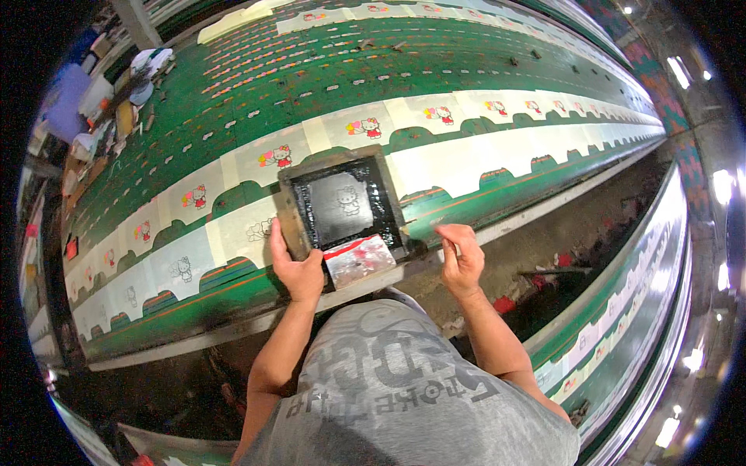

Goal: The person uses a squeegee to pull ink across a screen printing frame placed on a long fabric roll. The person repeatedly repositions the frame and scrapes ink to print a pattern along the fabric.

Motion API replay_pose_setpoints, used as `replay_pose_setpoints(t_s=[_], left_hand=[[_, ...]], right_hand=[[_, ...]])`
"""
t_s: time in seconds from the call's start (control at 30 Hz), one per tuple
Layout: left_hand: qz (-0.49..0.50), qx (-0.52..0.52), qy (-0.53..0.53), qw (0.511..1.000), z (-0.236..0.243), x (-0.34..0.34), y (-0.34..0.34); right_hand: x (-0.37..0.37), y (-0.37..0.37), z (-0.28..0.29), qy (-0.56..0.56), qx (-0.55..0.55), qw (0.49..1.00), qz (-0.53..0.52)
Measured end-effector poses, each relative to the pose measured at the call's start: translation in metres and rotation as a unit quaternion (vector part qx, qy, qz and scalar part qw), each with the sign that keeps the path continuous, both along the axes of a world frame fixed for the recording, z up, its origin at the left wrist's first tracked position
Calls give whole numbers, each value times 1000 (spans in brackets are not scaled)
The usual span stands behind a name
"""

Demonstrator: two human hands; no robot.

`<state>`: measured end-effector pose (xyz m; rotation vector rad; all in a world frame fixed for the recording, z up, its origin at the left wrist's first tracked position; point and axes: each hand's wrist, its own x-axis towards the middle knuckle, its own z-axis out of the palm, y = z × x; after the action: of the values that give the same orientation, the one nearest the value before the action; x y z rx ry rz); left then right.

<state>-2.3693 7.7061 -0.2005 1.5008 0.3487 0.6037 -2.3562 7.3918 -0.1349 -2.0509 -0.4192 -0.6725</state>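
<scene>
A screen printing frame point(289, 211) with a dark inked border and a cartoon cat outline in its grey mesh point(339, 203) lies on the long green table's near edge. My left hand point(298, 272) grips its left side near the lower corner, fingers along the outer wall and thumb by the near edge. A flat, ink-stained metal squeegee point(362, 264) with a red strip rests across the frame's near end, untouched by my right hand. To the right of the frame, my right hand point(463, 259) hovers apart, its fingers curled together. Whatever may be inside them is hidden.
Pale fabric pieces point(435, 161) with scalloped edges lie in rows along the green table point(311, 105), many printed with cartoon cats. A metal rail point(536, 210) edges the table before me. Behind my right arm runs another printing table point(614, 311). Clutter point(101, 124) sits at far left.
</scene>
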Motion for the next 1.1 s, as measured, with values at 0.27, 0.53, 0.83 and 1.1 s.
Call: replay_pose_setpoints(t_s=[0.27,0.53,0.83,1.1], left_hand=[[10,-8,45,999,2,20,-56],[8,-32,39,999,-10,22,-62],[-6,-29,53,998,-5,24,-61],[-38,-41,72,996,-11,30,-41]], right_hand=[[33,-74,0,11,-50,993,104],[43,-30,18,-27,-173,921,347],[58,17,36,51,-326,875,356],[135,34,49,160,-367,832,385]])
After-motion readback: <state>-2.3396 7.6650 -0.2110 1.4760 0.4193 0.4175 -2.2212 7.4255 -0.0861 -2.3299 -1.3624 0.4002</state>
